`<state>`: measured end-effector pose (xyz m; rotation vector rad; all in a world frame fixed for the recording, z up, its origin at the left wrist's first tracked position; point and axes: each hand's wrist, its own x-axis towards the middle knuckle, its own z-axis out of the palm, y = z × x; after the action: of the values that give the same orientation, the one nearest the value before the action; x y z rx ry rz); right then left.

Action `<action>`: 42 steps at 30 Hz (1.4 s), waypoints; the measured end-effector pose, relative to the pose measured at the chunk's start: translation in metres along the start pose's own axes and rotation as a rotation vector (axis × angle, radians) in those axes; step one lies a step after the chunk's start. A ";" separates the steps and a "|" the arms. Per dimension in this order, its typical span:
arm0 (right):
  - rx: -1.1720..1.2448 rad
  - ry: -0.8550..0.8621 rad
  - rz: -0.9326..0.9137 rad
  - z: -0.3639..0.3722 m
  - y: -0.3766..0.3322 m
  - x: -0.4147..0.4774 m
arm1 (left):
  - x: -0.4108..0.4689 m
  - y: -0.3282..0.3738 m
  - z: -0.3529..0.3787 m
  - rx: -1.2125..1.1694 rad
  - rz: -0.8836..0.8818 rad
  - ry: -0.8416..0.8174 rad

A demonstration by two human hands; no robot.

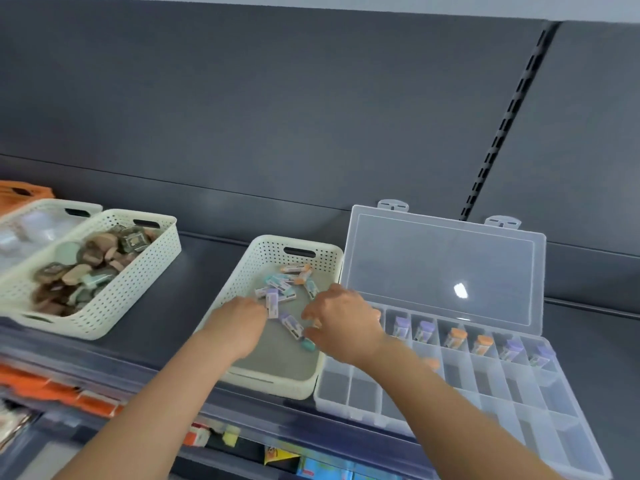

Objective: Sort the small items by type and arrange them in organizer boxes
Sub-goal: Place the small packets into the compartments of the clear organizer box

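Small items (292, 325) lie between left hand (239, 323) and right hand (343, 320).

3 perforated baskets (138, 289), 1 clear organizer box (540, 393), 2 hands (239, 323).

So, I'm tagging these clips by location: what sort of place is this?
Probably a shop aisle: dark display shelving with a slotted upright, perforated baskets holding loose small stock, and packaged goods on the shelf below.

A dark grey back panel (277, 98) rose behind the dark shelf (204, 268), and there, a black slotted upright (503, 124) split it at right.
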<state>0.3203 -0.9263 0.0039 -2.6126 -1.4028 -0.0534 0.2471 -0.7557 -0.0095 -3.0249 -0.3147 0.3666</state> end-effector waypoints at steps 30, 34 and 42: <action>0.353 0.425 0.345 -0.007 -0.012 -0.002 | 0.000 0.002 -0.036 -1.003 0.165 0.359; 0.401 0.576 0.346 -0.023 0.017 -0.048 | -0.010 0.048 -0.050 -1.059 0.251 0.379; 0.340 0.609 0.445 -0.039 0.088 -0.144 | -0.017 0.166 -0.056 -0.999 0.374 0.451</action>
<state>0.3159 -1.0991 0.0135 -2.2734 -0.5613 -0.4595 0.2771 -0.9245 0.0314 -3.9735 0.1807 -0.6788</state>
